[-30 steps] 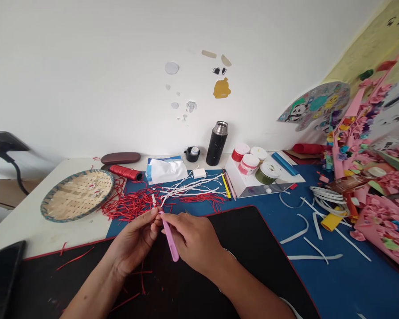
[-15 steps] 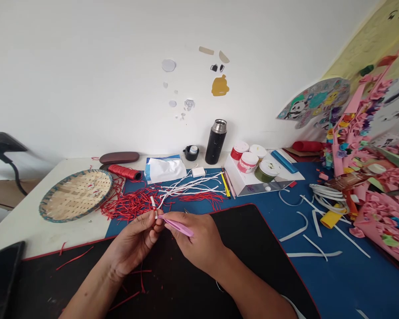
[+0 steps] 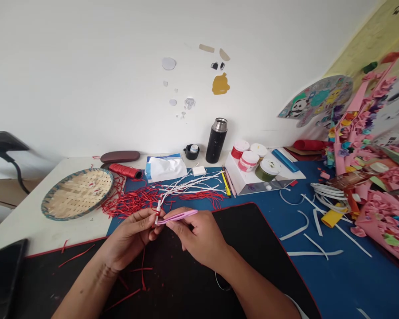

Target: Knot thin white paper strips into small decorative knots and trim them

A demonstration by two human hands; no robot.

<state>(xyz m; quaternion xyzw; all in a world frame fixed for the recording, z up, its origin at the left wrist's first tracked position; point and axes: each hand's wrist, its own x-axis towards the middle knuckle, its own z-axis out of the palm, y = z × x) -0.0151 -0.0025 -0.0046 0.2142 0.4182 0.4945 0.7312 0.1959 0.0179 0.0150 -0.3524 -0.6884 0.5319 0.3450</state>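
Woven tray at left; spool, then tissue pack right of it; flask behind; jars on a box further right; left hand and right hand over the mat in front

Soft, even daylight is filling the whole frame, and the white wall in the upper half is looking bright without burning out. Shadows are showing pale and soft-edged, as beside the black flask at the centre. The left hand, the right hand, the pink tweezers and the white strip are appearing sharp, without motion blur. At the right edge the wide lens is stretching and softening the pink paper pile. In the lower left corner a dark slab is losing its detail.
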